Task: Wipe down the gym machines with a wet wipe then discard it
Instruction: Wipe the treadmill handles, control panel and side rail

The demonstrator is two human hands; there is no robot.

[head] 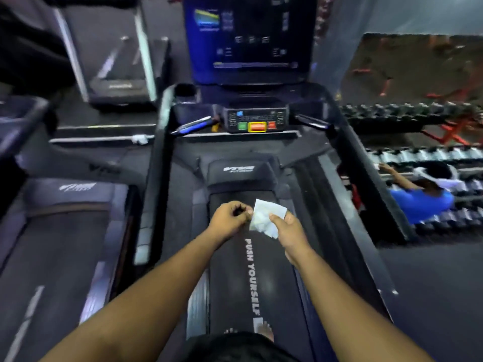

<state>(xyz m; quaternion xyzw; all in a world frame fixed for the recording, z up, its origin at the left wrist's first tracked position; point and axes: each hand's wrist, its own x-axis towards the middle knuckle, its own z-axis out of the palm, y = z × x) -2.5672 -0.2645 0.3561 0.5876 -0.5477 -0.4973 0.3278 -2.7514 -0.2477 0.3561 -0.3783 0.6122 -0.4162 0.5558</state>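
Observation:
I stand on a black treadmill (308, 194) whose belt reads "PUSH YOURSELF". A small white wet wipe (265, 216) hangs in the air above the belt between my hands. My right hand (287, 229) holds the wipe with the thumb on top and the fingers behind it. My left hand (230, 219) has its fingers curled and pinches the wipe's left edge. Ahead rises the treadmill console (257, 121) with coloured buttons, and above it a lit blue screen (248, 37).
Another treadmill (60, 231) runs along my left, and a third (112, 56) stands further back left. A mirror on the right shows dumbbell racks (418, 152) and a person in a blue shirt (420, 202). The treadmill's side handrails (366, 163) flank me.

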